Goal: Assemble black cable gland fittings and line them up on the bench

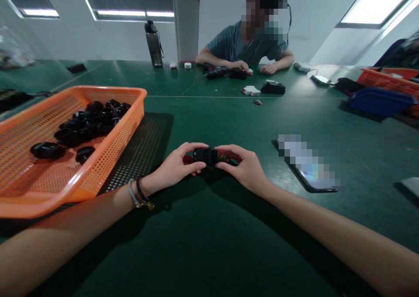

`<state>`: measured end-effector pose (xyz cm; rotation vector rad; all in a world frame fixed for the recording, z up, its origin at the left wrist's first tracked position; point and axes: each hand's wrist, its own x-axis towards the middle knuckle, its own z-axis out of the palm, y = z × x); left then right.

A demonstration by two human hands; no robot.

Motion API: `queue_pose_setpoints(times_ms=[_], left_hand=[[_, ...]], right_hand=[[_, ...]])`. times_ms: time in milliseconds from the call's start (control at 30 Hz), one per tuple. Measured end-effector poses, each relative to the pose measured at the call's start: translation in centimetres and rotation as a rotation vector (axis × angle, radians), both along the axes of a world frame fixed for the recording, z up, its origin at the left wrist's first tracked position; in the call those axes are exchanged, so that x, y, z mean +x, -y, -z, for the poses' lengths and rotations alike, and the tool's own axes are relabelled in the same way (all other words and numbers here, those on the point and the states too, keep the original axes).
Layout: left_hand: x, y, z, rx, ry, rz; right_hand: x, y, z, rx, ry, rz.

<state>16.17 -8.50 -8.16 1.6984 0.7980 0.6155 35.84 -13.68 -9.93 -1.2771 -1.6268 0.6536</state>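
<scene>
One black part (206, 155), long axis left to right

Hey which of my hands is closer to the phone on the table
Right: your right hand is left of the phone; your left hand is farther left, across the black part both hold.

The left forearm (75, 229) reaches in bare from 8 o'clock, wrist (149, 185) nearly straight, and the left hand (178, 164) points toward 2 o'clock with thumb and fingers drawn into a pinch. From 4 o'clock comes the bare right forearm (327, 223), its right hand (247, 166) aimed at 10 o'clock in a matching pinch, so both sets of fingertips face each other, near but apart.
</scene>
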Motion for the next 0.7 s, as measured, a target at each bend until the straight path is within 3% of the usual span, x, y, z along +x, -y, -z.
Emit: queue_pose_setpoints(times_ms=[700], left_hand=[[-0.03, 0.01, 0.16, 0.016, 0.009, -0.013]], right_hand=[[0.12, 0.12, -0.16, 0.026, 0.02, -0.021]])
